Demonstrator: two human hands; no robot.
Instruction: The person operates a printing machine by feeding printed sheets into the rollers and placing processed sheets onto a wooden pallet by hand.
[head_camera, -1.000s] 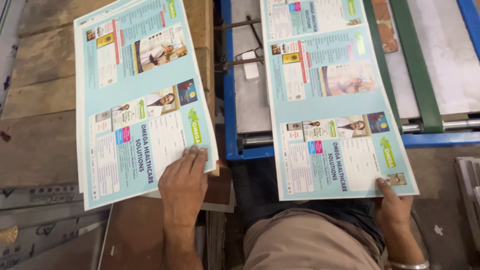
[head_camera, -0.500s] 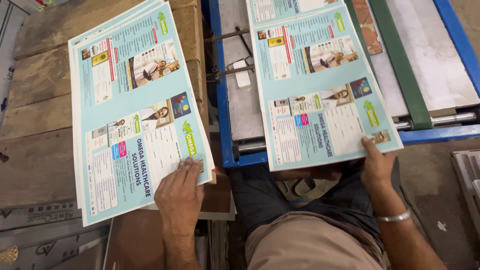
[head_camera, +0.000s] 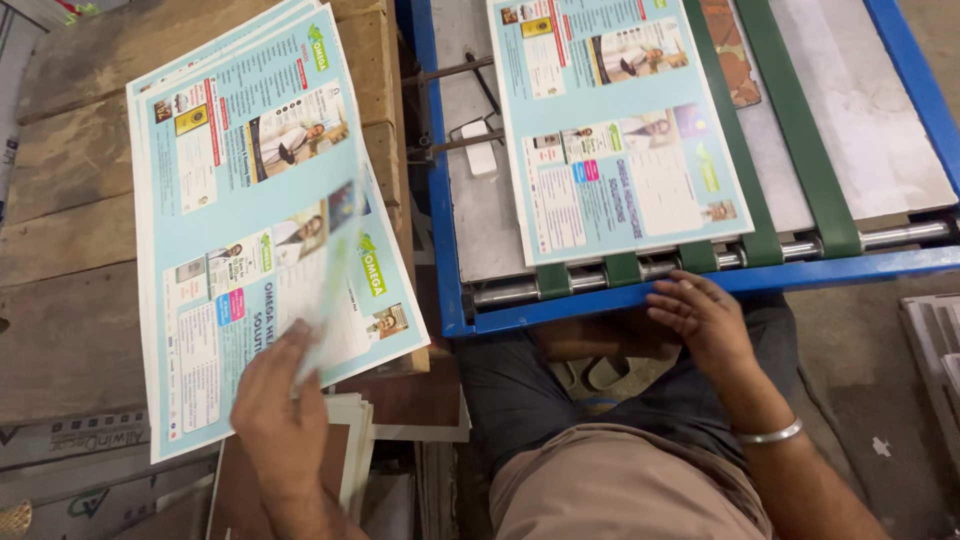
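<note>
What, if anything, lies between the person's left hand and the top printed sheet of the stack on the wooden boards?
Nothing visible does. The left hand is already at the near edge of the top printed sheet, lifting a blurred corner. The right hand rests apart, by the blue machine frame.

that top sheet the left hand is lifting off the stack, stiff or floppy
Probably floppy: the top sheet curls upward where the left hand lifts its edge. Likely light, since fingers alone raise it. Its glossy-looking face may slide easily over the stack beneath.
</note>
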